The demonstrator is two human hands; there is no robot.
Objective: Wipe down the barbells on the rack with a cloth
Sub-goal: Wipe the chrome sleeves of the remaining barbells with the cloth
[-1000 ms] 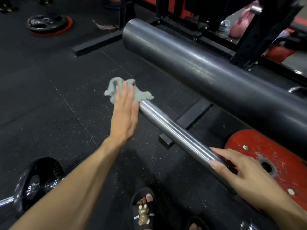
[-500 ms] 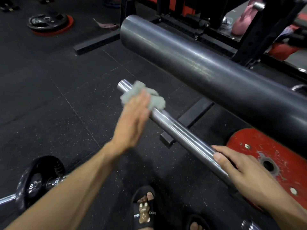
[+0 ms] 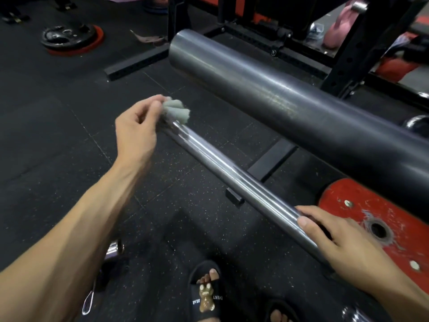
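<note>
A shiny steel barbell sleeve (image 3: 227,173) runs from the centre left down to the lower right. My left hand (image 3: 137,131) holds a bunched grey-green cloth (image 3: 175,110) in its fingertips over the sleeve's free end, which the cloth hides. My right hand (image 3: 341,249) grips the sleeve near its inner end, thumb on top, next to a red weight plate (image 3: 380,219). A much thicker dark grey bar (image 3: 290,105) lies above it, running the same way.
The black rack frame (image 3: 348,49) stands at the back right. A black and red plate stack (image 3: 69,38) lies on the black rubber floor at the far left. A second bar's chrome end (image 3: 113,249) and my slippered feet (image 3: 206,296) are below.
My left hand has turned from lying flat on the cloth to holding it bunched in the fingertips at the sleeve's end. The right hand has kept its grip. The view has shifted slightly.
</note>
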